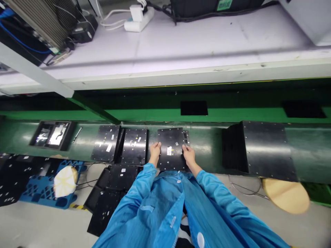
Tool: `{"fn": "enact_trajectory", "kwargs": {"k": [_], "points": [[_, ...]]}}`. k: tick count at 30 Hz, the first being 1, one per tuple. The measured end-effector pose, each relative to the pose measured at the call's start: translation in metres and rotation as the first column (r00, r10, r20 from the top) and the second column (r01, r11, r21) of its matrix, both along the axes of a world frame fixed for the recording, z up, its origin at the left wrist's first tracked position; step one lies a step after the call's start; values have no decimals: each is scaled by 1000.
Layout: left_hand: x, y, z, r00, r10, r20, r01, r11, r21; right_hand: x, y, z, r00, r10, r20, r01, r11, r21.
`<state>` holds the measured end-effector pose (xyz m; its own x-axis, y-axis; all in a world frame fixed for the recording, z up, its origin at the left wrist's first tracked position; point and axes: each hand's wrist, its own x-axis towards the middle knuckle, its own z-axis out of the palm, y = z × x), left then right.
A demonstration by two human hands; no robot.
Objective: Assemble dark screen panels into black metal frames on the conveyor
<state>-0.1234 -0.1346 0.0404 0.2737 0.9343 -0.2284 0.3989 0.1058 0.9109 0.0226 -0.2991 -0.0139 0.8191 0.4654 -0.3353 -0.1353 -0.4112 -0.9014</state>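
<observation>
A black flat metal panel (172, 139) with a small white label lies on the green conveyor belt (209, 148), right in front of me. My left hand (155, 151) grips its left edge and my right hand (188, 153) grips its right edge, both in blue sleeves. Two more black panels (134, 146) (106, 143) lie side by side on the belt to the left of it.
A large black box (263, 150) stands on the belt at the right. An open tray-like unit (53, 134) sits at far left. Stacked black panels (113, 193) lie on the floor beside a blue pallet (38, 191). A white shelf (181, 44) with a power strip runs above.
</observation>
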Motion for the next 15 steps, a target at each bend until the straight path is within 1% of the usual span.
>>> {"fn": "enact_trajectory", "kwargs": {"k": [1,3,5,7,9,11,12,14,15], "points": [[10,-8,-11,998,-42,-53,42,999,-6,9,-6,-2,999,-22,37,23,998,-50],[24,-15,-25,962,-143,-232,146,989,-3,21,-16,-5,994,-27,101,43,986,-164],[32,-15,-30,895,-205,-396,221,975,-5,27,-21,-5,988,-10,155,57,951,-303],[37,-14,-31,853,-229,-470,253,967,-12,29,-22,-5,979,40,200,53,898,-437],[41,-15,-30,831,-241,-501,271,963,-15,31,-24,-3,962,121,245,29,845,-533],[42,-20,-30,799,-229,-556,283,959,11,35,-25,1,938,195,288,8,815,-579],[42,-24,-30,785,-203,-585,278,960,39,37,-25,3,934,212,287,-3,809,-588],[38,-30,-31,773,-136,-620,243,966,91,41,-24,7,951,211,229,-37,807,-590],[35,-32,-32,776,-131,-617,228,970,82,42,-24,9,963,197,184,-53,808,-587]]}}
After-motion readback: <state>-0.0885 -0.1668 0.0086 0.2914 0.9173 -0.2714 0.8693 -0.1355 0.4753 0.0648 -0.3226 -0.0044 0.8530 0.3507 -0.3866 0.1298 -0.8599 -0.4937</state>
